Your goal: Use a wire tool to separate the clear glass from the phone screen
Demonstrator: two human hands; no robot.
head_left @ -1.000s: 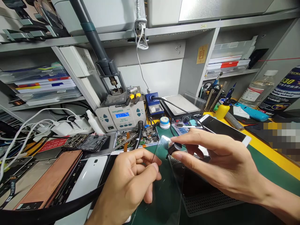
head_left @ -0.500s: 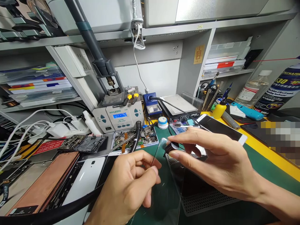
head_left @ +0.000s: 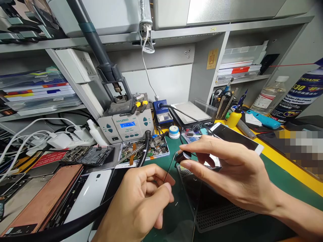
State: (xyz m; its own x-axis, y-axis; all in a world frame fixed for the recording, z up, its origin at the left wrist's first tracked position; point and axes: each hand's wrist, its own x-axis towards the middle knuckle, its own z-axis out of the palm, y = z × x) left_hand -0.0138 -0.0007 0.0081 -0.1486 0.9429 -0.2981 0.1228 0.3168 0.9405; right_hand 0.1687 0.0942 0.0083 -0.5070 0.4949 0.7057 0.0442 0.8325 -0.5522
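My left hand [head_left: 143, 201] pinches the edge of a clear glass panel [head_left: 185, 220], thumb in front and fingers behind. The panel is see-through, so only its thin edges and faint reflections show. Between the thumb and forefinger of my right hand [head_left: 239, 174] is a small black rounded piece [head_left: 183, 157], which sits by the glass's upper edge. I cannot make out its exact kind. Under the right hand, a dark plate with a perforated border [head_left: 222, 220] lies on the green mat [head_left: 270, 171].
A hot-air station [head_left: 127, 127] stands behind, its black hose [head_left: 96, 211] crossing the left front. A tray of circuit boards [head_left: 151, 148], a white phone [head_left: 88, 195] and copper-coloured panels [head_left: 47, 198] lie left. A white-framed phone [head_left: 236, 137], yellow bottle [head_left: 234, 117] and spray can [head_left: 297, 94] are right.
The glass panel has tilted so that it shows more edge-on, with my left hand still on it. My right hand keeps the black piece at its upper edge. The view has shifted slightly.
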